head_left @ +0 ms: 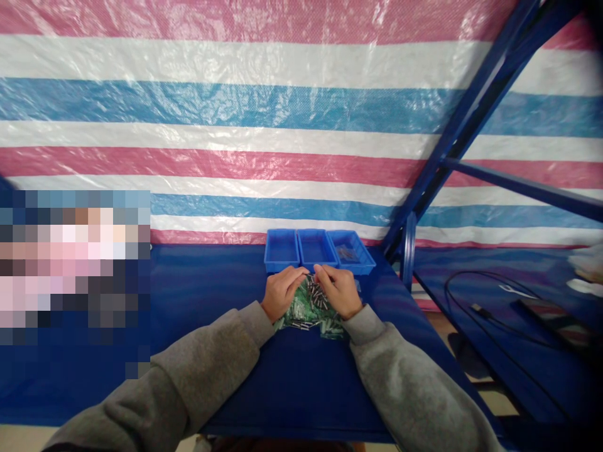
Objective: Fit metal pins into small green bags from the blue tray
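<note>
My left hand (283,290) and my right hand (340,290) are close together over the blue table, fingertips pinched just in front of the blue bins. What sits between the fingertips is too small to make out. Below and between the hands lies a pile of small dark-and-silver metal pieces (317,294), short and rod-like. They rest on green-tinted clear plastic bags (299,309), some of which hold similar small pieces. My right wrist partly covers the bags' right side.
Three blue plastic bins (282,266) stand in a row behind my hands; the right one holds small pieces in clear plastic. A blue metal frame (426,169) rises at the right. Beyond it, a second table carries a black cable (447,295) and a wrench (518,290). The left side is pixelated.
</note>
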Tool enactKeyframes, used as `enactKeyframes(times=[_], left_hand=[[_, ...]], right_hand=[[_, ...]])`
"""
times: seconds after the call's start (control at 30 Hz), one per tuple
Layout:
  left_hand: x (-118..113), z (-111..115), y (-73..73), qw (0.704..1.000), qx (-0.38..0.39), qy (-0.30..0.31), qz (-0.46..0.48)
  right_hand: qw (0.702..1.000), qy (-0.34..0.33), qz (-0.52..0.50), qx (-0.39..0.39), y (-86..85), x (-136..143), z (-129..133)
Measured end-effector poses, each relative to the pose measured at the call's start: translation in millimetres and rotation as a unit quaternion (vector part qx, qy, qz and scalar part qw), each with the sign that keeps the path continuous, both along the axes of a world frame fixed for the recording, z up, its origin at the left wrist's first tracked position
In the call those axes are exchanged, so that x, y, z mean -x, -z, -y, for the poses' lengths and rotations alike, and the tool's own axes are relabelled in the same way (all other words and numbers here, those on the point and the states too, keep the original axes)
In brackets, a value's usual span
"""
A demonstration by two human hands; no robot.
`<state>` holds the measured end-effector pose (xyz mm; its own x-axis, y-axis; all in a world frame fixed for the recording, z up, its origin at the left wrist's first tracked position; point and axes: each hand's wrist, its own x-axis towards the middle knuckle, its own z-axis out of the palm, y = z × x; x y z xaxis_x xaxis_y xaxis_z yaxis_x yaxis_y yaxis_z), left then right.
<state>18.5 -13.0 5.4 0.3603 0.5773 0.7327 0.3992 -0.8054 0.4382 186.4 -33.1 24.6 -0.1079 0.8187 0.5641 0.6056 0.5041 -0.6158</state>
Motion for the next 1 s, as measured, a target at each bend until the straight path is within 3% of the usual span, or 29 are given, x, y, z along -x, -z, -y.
enactKeyframes(times=[0.3, 0.47, 0.67, 1.0], left_hand=[[2.1, -3.1, 3.4, 1.0, 0.007, 0.005, 0.019], [1.3, -2.3, 2.1, 0.999, 0.006, -0.003, 0.033], [-0.8, -1.7, 3.5, 0.996, 0.032, -0.058, 0.067], [-0.4, -0.8, 1.1, 0.996, 0.042, -0.044, 0.058]], right_hand=[[0.999, 0.011, -0.036, -0.005, -1.2, -1.8, 2.4], [0.998, -0.046, -0.049, -0.017, -3.5, -1.4, 4.8], [0.996, -0.083, -0.032, -0.012, 0.4, 0.0, 2.5], [0.999, -0.049, -0.016, -0.005, 0.1, 1.5, -0.2]])
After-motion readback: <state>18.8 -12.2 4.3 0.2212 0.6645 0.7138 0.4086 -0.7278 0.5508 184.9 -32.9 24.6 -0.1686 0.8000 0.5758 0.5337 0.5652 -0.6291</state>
